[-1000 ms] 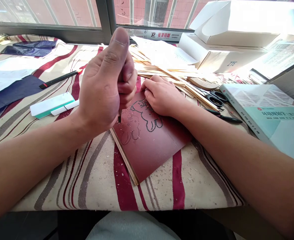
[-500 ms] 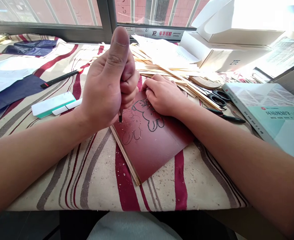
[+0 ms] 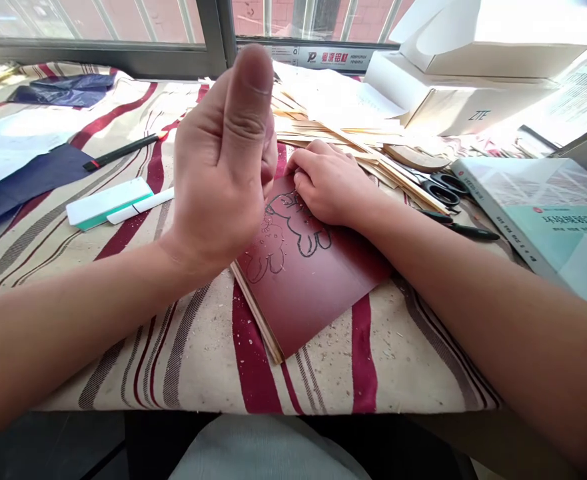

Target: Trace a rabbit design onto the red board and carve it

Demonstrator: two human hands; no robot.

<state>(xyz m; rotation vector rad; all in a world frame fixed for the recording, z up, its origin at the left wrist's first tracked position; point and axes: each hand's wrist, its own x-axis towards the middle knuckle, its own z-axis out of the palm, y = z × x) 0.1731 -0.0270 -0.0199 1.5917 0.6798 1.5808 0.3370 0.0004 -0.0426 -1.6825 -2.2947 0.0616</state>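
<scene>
A reddish-brown board (image 3: 318, 300) with pale layered edges lies at an angle on the striped cloth, with two outlined cartoon figures on it. Over its left part my left hand (image 3: 228, 160) is closed in a fist, thumb uppermost; whatever it holds is hidden behind the hand. My right hand (image 3: 330, 183) rests on the far part of the board, fingers bent over the far edge and thumb on the surface. Small pale shavings are scattered on the cloth near the board.
Thin wooden strips (image 3: 293, 127) and paper lie behind my hands. To the right are scissors (image 3: 440, 193), a dark-handled tool (image 3: 473, 231), a book (image 3: 543, 207) and a white box (image 3: 478, 107). A black pencil (image 3: 123, 152) and a white-and-green item (image 3: 108, 203) are at left.
My left hand has turned and shifted slightly right and up; the dark tool tip that showed below it is now hidden. My right hand stays on the board, and the view has shifted a little.
</scene>
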